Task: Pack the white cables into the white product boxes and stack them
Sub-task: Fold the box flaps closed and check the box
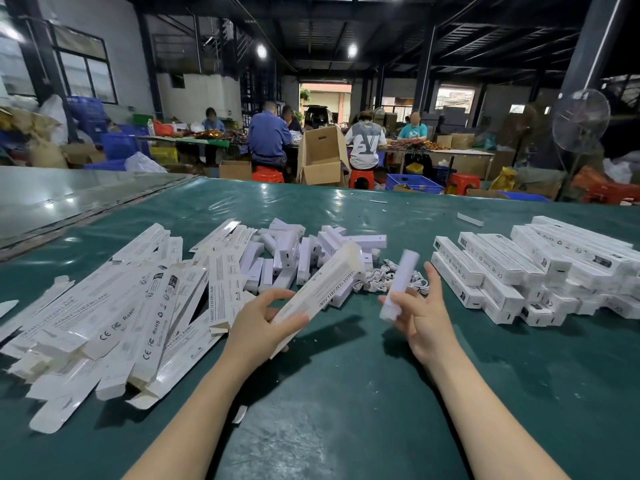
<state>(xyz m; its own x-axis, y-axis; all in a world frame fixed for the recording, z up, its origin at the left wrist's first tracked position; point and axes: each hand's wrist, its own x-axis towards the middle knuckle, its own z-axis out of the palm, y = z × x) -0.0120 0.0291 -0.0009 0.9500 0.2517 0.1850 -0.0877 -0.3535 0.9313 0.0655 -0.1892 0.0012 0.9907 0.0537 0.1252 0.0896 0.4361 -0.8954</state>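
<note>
My left hand (263, 318) grips a long white product box (320, 285), tilted up to the right with its far end open. My right hand (420, 313) holds a white bar-shaped item (398, 285), blurred by motion, upright just right of the box. Behind both hands lies a small heap of coiled white cables (377, 273) on the green table (346, 393). Flat unfolded white boxes (114, 317) are piled at the left. Several closed, packed boxes (540, 268) are stacked at the right.
A jumble of short white bar items (294, 251) sits mid-table behind the cables. Loose white scraps (470, 220) lie further back. Beyond the table several people sit working, with a cardboard carton (322, 157), blue crates and a standing fan (580, 121).
</note>
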